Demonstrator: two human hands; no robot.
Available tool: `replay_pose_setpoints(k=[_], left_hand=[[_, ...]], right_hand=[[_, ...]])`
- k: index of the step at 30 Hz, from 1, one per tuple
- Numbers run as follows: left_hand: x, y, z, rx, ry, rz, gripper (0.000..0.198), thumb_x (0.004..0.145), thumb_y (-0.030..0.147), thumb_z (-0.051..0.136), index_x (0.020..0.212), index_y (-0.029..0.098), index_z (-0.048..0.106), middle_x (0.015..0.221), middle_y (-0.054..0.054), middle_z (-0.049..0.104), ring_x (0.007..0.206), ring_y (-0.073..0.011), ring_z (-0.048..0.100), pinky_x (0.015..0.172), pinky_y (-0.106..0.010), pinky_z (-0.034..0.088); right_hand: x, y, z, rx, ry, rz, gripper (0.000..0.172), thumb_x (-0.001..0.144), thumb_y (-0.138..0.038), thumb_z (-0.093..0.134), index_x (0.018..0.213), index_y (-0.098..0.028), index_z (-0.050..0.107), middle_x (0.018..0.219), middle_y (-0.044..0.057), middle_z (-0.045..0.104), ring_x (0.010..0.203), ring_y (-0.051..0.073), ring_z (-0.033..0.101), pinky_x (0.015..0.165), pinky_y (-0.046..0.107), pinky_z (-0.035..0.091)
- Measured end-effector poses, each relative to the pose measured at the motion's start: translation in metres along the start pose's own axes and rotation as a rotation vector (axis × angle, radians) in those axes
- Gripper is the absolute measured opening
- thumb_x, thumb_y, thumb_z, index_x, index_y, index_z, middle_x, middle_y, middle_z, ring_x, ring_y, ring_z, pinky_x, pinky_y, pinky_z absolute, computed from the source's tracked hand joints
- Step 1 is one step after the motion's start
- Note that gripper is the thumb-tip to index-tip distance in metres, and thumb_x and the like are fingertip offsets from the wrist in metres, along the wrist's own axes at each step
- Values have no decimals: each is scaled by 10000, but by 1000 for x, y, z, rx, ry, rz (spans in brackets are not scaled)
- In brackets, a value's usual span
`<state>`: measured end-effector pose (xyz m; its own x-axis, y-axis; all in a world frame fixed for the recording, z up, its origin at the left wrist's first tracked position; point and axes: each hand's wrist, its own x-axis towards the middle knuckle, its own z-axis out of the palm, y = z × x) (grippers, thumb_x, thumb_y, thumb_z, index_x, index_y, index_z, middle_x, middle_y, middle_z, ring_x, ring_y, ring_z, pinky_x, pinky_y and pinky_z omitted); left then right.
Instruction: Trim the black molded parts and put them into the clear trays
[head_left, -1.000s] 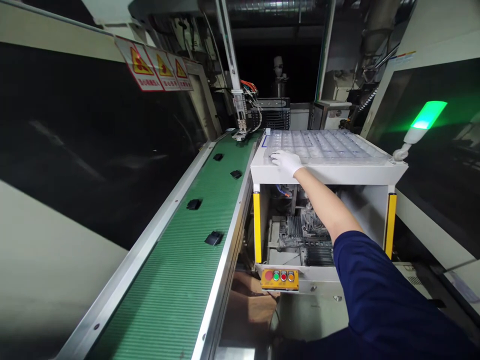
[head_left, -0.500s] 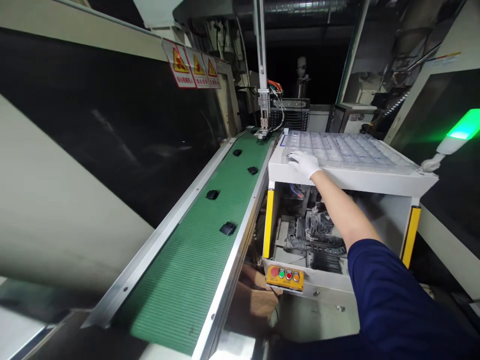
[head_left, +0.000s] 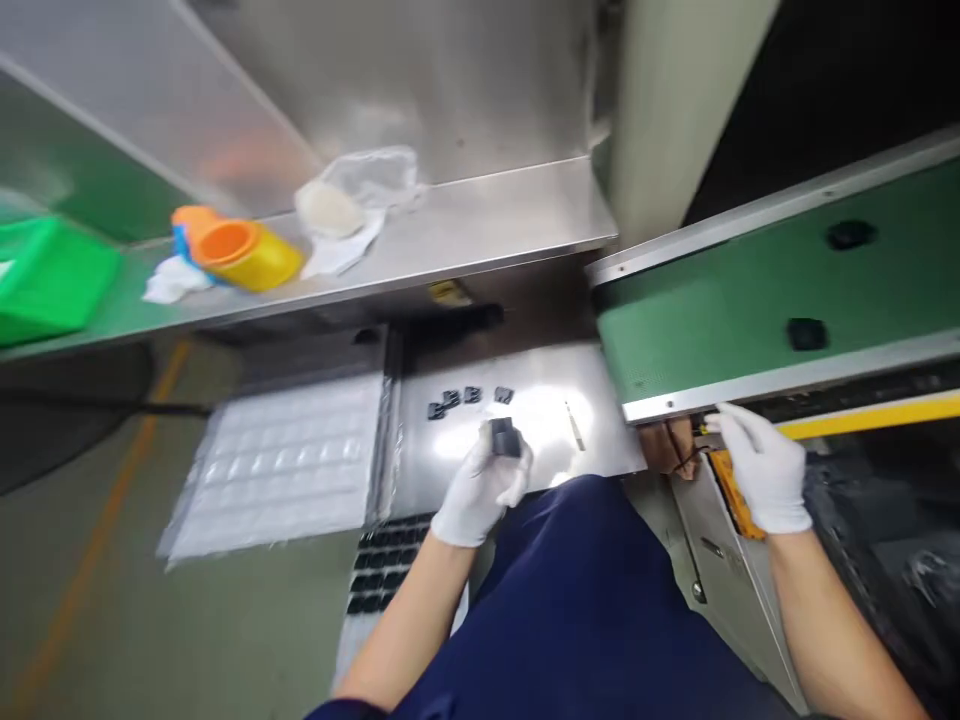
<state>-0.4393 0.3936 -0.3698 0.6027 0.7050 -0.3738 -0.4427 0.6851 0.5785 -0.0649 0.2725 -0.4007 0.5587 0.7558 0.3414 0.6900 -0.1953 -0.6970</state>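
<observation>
A small black plastic part (head_left: 505, 438) is held in the gloved fingers of my left hand (head_left: 476, 490), above a shiny steel table (head_left: 517, 365). Several similar black pieces (head_left: 472, 395) lie on the table just beyond that hand, and a thin pen-like tool (head_left: 574, 425) lies to their right. My right hand (head_left: 769, 475), also gloved in white, hovers beside the near rail of the green conveyor (head_left: 697, 330). Its fingers are stretched out and I see nothing in them. Black parts (head_left: 807, 334) rest on the belt.
Clear compartment trays (head_left: 277, 460) are stacked at the left. A tray with rows of black parts (head_left: 382, 565) sits below, partly behind my left arm. A steel shelf (head_left: 517, 210) holds a yellow cup-like roll (head_left: 255, 255), plastic bags and a green bin (head_left: 56, 275).
The view has swung left and down from the conveyor and machine to the steel table. My right hand has left the clear tray. My left hand has come into view, holding a black part.
</observation>
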Motion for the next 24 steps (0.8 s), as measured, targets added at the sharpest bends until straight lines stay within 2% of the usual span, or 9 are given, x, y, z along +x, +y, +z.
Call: replay_pose_setpoints(k=[2, 5, 9, 12, 15, 18, 21, 24], left_hand=[[-7, 4, 11, -47, -82, -47, 597, 818, 744, 734, 877, 160, 622, 669, 10, 642, 316, -72, 459, 347, -194, 245], [-16, 9, 24, -95, -128, -61, 613, 856, 779, 657, 830, 170, 597, 622, 30, 583, 304, -65, 409, 353, -215, 235], [-29, 14, 20, -99, -154, -60, 606, 903, 784, 577, 832, 182, 595, 617, 36, 549, 307, -57, 347, 347, -227, 227], [-33, 17, 8, -74, -172, -20, 625, 921, 782, 554, 791, 173, 603, 592, 29, 539, 323, -54, 353, 365, -228, 223], [-35, 19, 0, -7, -164, 52, 666, 978, 756, 474, 737, 151, 614, 566, -1, 548, 340, -60, 370, 387, -239, 211], [-40, 20, -3, 92, -138, 145, 720, 1017, 729, 409, 698, 124, 633, 531, -21, 545, 360, -61, 368, 418, -245, 237], [-45, 20, -2, 221, -82, 184, 749, 1005, 765, 376, 725, 118, 629, 571, -44, 595, 390, -65, 386, 453, -253, 261], [-47, 17, 0, 451, 105, 215, 650, 992, 757, 434, 860, 147, 612, 692, -42, 652, 474, -101, 480, 492, -262, 307]], right_hand=[[-22, -41, 46, 192, -235, -38, 310, 1006, -411, 608, 1123, -180, 778, 929, 77, 815, 793, 210, 779, 793, 334, 607], [-39, -98, 80, 278, -406, -199, 242, 1003, -361, 616, 914, -187, 759, 762, 37, 756, 646, 163, 694, 654, 284, 542], [-47, -150, 94, 380, -465, -364, 375, 978, -293, 638, 642, -216, 490, 636, -13, 544, 560, 112, 489, 553, 262, 405], [-52, -172, 100, 471, -486, -410, 492, 968, -216, 633, 605, -226, 301, 601, -41, 387, 535, 96, 366, 520, 267, 318], [-58, -185, 106, 495, -514, -442, 537, 964, -161, 620, 593, -215, 236, 556, -61, 275, 506, 84, 258, 508, 282, 237], [-60, -193, 109, 546, -576, -369, 583, 970, -240, 652, 560, -209, 238, 517, -65, 246, 479, 78, 237, 490, 282, 224], [-58, -202, 112, 629, -671, -189, 585, 1011, -442, 603, 547, -214, 330, 511, -53, 311, 468, 87, 309, 474, 270, 271], [-55, -214, 118, 632, -779, -30, 507, 943, -626, 642, 674, -206, 552, 585, -28, 486, 533, 113, 453, 503, 262, 371]])
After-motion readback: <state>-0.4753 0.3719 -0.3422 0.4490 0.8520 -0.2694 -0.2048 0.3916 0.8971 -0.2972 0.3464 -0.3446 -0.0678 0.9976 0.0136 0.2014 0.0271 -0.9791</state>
